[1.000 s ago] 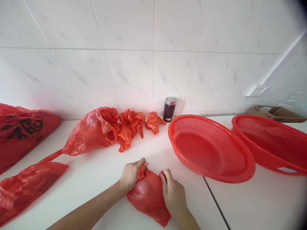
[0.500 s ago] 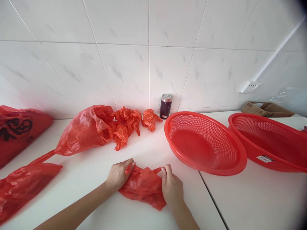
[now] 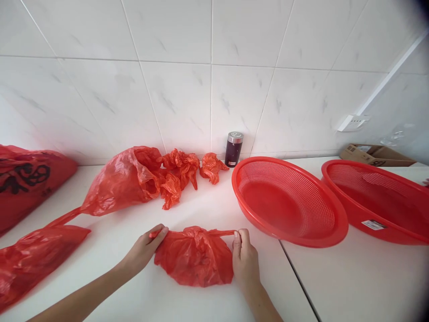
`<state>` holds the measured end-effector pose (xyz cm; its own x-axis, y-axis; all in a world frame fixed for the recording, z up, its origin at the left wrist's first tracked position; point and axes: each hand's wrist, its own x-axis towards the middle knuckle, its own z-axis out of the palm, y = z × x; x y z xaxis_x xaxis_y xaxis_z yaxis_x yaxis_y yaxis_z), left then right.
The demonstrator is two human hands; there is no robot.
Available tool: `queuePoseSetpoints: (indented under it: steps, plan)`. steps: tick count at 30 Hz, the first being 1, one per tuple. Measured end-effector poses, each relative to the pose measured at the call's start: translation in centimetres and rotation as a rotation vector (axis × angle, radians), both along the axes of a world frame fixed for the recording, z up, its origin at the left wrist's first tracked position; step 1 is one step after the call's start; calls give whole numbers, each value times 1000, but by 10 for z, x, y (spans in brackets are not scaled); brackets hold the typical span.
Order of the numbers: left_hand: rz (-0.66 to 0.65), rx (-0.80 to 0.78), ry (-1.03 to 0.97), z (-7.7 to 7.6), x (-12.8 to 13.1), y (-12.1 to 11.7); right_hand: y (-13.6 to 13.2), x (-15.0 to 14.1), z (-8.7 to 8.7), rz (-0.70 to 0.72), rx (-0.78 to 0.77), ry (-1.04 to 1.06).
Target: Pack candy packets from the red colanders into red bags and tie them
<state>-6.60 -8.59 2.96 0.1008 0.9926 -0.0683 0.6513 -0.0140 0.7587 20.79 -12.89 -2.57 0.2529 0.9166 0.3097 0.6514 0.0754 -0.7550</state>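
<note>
Head view: left hand (image 3: pixel 144 250) and right hand (image 3: pixel 247 260) each pinch an end of the bag (image 3: pixel 197 264), low on the table (image 3: pixel 208 210), ends taut! Too hard a pull could tear that thin plastic; slick fingers could slip.

Red held bag (image 3: pixel 196 264), 2 red mesh-patterned baskets (image 3: pixel 273 201), dark purple bottle (image 3: pixel 233 153) with silver lid (image 3: pixel 235 137), grey-streaked white tiles (image 3: pixel 174 107)

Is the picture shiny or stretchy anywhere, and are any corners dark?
Head view: pale glare streaks the lower-left red bag, with fainter shine on the held bag; head view: tile lines on the wall fan apart towards the top, perhaps from a wide lens; head view: both right-hand corners go dark.
</note>
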Motion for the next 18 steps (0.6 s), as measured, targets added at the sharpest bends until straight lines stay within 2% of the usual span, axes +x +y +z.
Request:
queuePoseSetpoints:
  steps: [2, 4, 6, 9, 11, 14, 18]
  plan:
    - [23, 82, 32, 15, 0, 2, 0, 0, 1, 31, 0, 24]
    - [6, 195, 63, 27, 12, 2, -2, 1, 1, 63, 9, 64]
    - [-151, 244, 102, 34, 33, 0, -4, 2, 1, 101, 27, 123]
    - [-429, 160, 159, 36, 65, -5, -8, 4, 2, 126, 47, 190]
    - [-465, 66, 176, 38, 71, -8, -9, 6, 2, 91, 36, 218]
    - [-378, -79, 169, 55, 49, -13, -8, 8, 1, 44, -2, 273]
    - [-198, -221, 170, 94, -20, -26, -7, 6, -3, 62, -59, 334]
